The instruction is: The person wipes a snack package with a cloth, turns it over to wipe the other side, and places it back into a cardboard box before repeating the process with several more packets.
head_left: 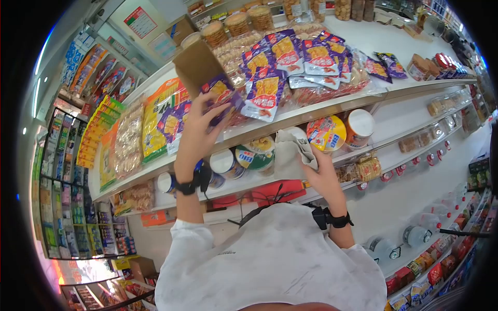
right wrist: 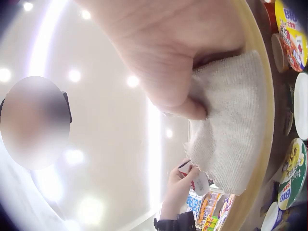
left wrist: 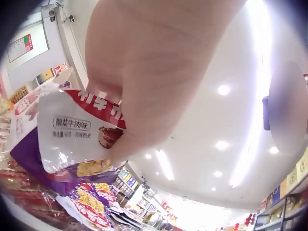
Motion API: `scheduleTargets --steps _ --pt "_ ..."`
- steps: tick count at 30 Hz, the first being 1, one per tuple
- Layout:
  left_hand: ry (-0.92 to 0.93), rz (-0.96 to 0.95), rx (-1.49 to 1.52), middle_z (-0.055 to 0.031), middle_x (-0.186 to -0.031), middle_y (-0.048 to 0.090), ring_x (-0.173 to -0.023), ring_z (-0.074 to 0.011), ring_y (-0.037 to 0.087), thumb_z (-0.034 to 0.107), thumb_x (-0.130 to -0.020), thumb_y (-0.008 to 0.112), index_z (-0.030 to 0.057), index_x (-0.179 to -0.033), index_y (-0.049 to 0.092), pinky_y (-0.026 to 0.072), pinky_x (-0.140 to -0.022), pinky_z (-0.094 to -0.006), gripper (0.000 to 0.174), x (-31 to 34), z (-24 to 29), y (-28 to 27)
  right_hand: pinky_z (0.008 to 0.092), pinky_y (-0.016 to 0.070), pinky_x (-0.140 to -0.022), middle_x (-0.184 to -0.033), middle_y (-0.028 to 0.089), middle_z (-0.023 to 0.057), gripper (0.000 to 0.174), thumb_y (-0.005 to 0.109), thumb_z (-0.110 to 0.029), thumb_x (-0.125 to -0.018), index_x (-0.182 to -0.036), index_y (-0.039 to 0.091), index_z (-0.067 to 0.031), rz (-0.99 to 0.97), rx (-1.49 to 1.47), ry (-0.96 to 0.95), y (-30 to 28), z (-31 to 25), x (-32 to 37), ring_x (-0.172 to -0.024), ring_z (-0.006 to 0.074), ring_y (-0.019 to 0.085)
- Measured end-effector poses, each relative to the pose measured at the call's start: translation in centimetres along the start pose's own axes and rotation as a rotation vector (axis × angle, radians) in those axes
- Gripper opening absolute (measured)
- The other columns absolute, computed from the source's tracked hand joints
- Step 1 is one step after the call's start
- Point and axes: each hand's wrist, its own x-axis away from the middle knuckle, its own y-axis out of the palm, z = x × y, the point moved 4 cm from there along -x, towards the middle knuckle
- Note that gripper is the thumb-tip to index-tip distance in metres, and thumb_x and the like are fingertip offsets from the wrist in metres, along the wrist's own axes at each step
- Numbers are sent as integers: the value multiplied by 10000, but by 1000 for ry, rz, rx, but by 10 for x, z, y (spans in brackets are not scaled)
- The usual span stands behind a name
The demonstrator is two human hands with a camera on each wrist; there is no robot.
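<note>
My left hand [head_left: 199, 127] pinches a purple and white snack packet [head_left: 220, 89] over the shelf's front edge. In the left wrist view the white back of this packet [left wrist: 67, 125], with red print, shows beneath the thumb. An open brown cardboard box [head_left: 199, 65] stands right behind it. More purple packets [head_left: 264, 90] lie in a loose heap to the right, on clear bags of pinkish snacks [head_left: 332, 96]. Lower down, my right hand [head_left: 322, 176] grips a folded grey-white cloth [right wrist: 231, 115] at the shelf's edge, close to the noodle tubs.
Tall yellow bags [head_left: 158, 122] stand left of the box. Jars of biscuits [head_left: 237, 23] line the back of the shelf. Below the edge sit noodle tubs [head_left: 254, 155] and a yellow-lidded tub [head_left: 326, 132]. Large water bottles [head_left: 415, 236] stand at lower right.
</note>
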Motion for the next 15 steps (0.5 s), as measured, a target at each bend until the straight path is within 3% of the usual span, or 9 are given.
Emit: scheduleTargets --steps 3,5,6,9,10,11,13,15 --pt "-116 192 190 -89 -1141 620 -1030 -213 603 -13 -804 729 21 -1159 665 483 -881 -312 362 17 24 -8 350 427 -970 -1119 640 206 387 593 -224 -955 -1225 563 51 134 -63 140 -2 10 1 -1054 270 593" --pt "-252 173 409 -116 -1155 618 -1013 -225 608 -25 -764 762 -3 -1158 653 477 -888 -326 410 27 39 3 395 343 -1080 -1285 563 245 567 543 -408 -1003 -1313 509 65 261 -120 205 -2 37 4 -1234 319 504" --pt "-317 176 576 -104 -1154 616 -1001 -195 604 -36 -774 751 -9 -1193 630 480 -876 -306 436 33 44 17 385 337 -1088 -1318 525 257 582 544 -389 -1005 -1350 459 72 387 -117 186 1 37 7 -1264 326 476" --pt "-392 112 860 -91 -1201 586 -999 -132 585 -36 -823 715 -24 -1293 550 480 -866 -273 498 33 76 46 333 320 -1098 -1326 523 124 553 482 -372 -1041 -1379 431 64 145 44 -81 18 10 10 -1244 200 448" --pt "-536 74 993 -92 -1221 561 -1025 -113 564 -24 -853 685 -20 -1331 513 470 -869 -262 508 37 80 59 311 342 -1083 -1293 551 96 530 466 -363 -1051 -1382 435 50 154 -350 155 20 -33 5 -1216 169 472" --pt "-541 114 1008 -90 -1218 556 -1028 -113 561 -27 -858 674 -20 -1337 505 467 -874 -261 507 39 82 62 295 393 -1035 -1275 565 56 513 493 -342 -1046 -1383 437 41 108 -397 281 22 -34 5 -1166 149 510" --pt "-560 200 1024 -85 -1213 546 -1035 -114 553 -34 -869 650 -20 -1349 490 461 -883 -261 506 42 83 65 299 456 -955 -1212 607 43 492 561 -307 -1019 -1360 468 36 38 -534 212 31 -12 5 -1066 137 559" --pt "-544 206 1084 -84 -1214 544 -1040 -117 549 -39 -877 599 -24 -1360 475 442 -910 -257 499 41 87 63 308 485 -894 -1125 641 81 440 595 -187 -974 -1335 490 40 -9 -374 137 31 -34 5 -987 151 586"
